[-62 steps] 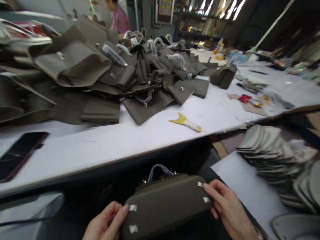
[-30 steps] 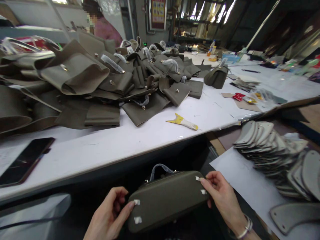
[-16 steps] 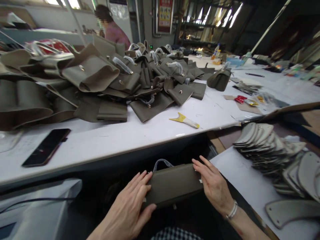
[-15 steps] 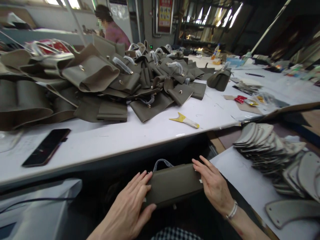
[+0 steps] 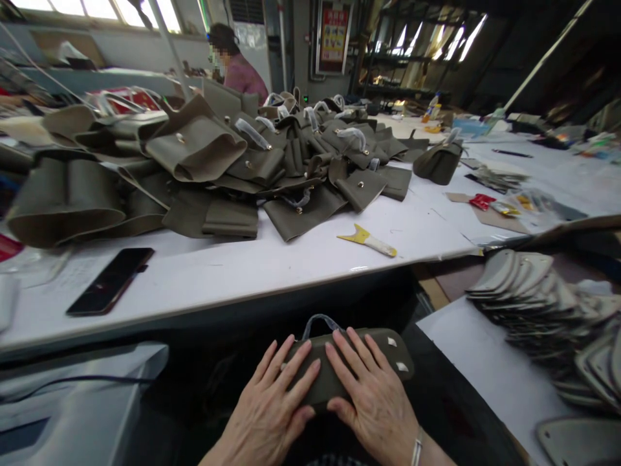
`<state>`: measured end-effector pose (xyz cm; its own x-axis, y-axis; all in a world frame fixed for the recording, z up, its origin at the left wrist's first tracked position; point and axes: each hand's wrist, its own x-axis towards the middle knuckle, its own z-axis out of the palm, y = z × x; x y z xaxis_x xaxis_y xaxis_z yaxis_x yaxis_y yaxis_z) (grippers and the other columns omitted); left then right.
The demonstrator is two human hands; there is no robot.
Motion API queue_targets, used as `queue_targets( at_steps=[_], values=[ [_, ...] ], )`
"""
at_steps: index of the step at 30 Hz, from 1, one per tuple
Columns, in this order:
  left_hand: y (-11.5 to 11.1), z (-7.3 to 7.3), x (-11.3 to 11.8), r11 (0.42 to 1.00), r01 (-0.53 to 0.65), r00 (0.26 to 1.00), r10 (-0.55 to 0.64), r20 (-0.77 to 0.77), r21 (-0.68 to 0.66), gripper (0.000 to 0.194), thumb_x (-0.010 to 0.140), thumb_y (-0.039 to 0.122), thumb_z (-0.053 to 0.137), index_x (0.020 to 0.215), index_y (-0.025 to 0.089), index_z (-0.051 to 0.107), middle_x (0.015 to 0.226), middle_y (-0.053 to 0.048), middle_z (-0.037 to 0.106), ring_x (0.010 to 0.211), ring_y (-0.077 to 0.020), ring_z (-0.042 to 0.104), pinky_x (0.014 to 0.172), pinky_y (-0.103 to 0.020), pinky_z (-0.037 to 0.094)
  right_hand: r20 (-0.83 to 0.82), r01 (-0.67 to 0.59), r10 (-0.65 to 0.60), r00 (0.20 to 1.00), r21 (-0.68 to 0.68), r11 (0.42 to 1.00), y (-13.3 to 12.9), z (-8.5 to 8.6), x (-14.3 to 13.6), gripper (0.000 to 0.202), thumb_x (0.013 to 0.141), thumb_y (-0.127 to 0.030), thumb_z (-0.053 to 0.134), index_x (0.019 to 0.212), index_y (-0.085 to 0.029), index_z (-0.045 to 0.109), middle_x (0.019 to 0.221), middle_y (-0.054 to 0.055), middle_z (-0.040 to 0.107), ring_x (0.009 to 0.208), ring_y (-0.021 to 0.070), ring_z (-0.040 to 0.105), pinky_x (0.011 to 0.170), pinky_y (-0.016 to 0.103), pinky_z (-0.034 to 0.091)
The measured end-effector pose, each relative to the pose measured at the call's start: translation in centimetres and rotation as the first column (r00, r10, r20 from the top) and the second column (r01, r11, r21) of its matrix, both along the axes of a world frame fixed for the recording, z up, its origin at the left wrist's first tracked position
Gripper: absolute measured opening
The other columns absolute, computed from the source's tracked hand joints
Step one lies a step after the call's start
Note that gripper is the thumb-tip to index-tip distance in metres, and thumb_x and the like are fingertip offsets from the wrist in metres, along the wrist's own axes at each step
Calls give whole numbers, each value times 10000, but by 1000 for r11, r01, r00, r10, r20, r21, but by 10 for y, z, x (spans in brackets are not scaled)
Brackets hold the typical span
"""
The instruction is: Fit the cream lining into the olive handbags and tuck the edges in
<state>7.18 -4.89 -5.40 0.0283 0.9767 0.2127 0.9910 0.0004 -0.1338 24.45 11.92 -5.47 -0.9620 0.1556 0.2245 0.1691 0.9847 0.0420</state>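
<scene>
1. Pressing down side by side, the left hand (image 5: 276, 404) and the right hand (image 5: 371, 395) are lying flat on an olive-green handbag (image 5: 349, 362) held low in front of the person, below the near edge of the white counter (image 5: 233, 272).
2. Both hands are lying open with fingers spread, palms on the bag's upturned base, thumbs curling round its near edge; neither is closing into a grip.
3. Showing at the bag's right end are two small white tabs (image 5: 396, 354), and a plastic-wrapped handle (image 5: 320, 321) is sticking out past its far side.
4. A bracelet (image 5: 416, 448) is sitting on the right wrist.
5. Lying on the counter well beyond the bag are a yellow-headed scraper (image 5: 367, 241), a dark phone (image 5: 110, 281) to the left, and a big heap of olive bag pieces (image 5: 233, 162) with metal studs.
6. A finished olive bag (image 5: 439, 162) is standing apart at the heap's right.
7. Fanning out on the right is a stack of grey shaped panels (image 5: 528, 291) on white sheet.
8. A person in a pink top (image 5: 242, 71) is working at the far end.
9. A red-framed poster (image 5: 334, 35) is hanging on the back wall; its writing is too small to read, and no brand is legible anywhere.
</scene>
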Motion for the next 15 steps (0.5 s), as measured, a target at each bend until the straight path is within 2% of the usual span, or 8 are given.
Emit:
queue_targets(
  at_steps=[4,8,12,15],
  values=[
    [1,-4,-2,1000,-7,1000,7,26,18,651,908,351,554,1503,306,294,1588,-40,277,1447,-297,252,1127,-494,344,5,-15,15,1000,7,1000,4,1,-1,770,932,-618,437,1531,-177,238,1594,72,223,1461,304,194,1153,480,205],
    [-1,-3,-3,999,-4,997,1,83,38,679,895,366,582,1503,307,287,1592,-26,266,1441,-287,265,1155,-496,289,28,-33,33,999,17,999,13,5,5,766,944,-614,413,1536,-171,213,1584,44,253,1450,265,238,1157,442,195],
    [-8,0,-2,998,-7,990,-3,144,69,672,914,477,551,1502,274,297,1580,-28,297,1444,-278,263,1186,-485,237,-40,95,-94,995,28,995,27,-4,17,764,956,-553,445,1544,-158,160,1555,67,312,1420,267,310,1144,469,199],
    [-10,3,1,998,-32,982,21,189,55,680,925,488,536,1509,253,280,1584,-46,283,1446,-278,267,1185,-488,257,-45,161,-164,985,-75,984,35,-10,20,745,955,-526,462,1543,-172,172,1550,81,318,1409,284,338,1126,496,273]
  ],
)
